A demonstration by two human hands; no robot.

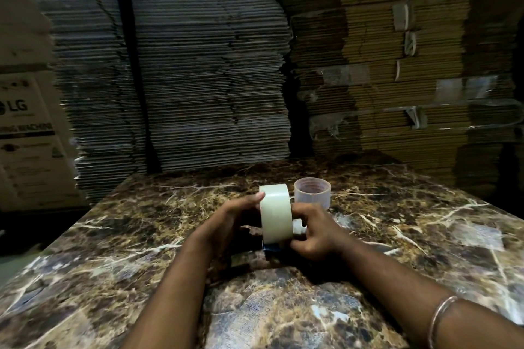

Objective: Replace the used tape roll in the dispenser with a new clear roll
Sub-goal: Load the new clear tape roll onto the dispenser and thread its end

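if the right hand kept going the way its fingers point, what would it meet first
The right hand points left across the marble table, and its fingers are already on the clear tape roll held upright between both hands. Past the roll it would probably meet the left hand. The empty core stands behind, out of that line.

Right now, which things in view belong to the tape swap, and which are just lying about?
Belongs to the job:
new clear roll, upright, held by left hand and right hand
emptied core on the table

Lying about:
flattened cardboard stacks
printed carton
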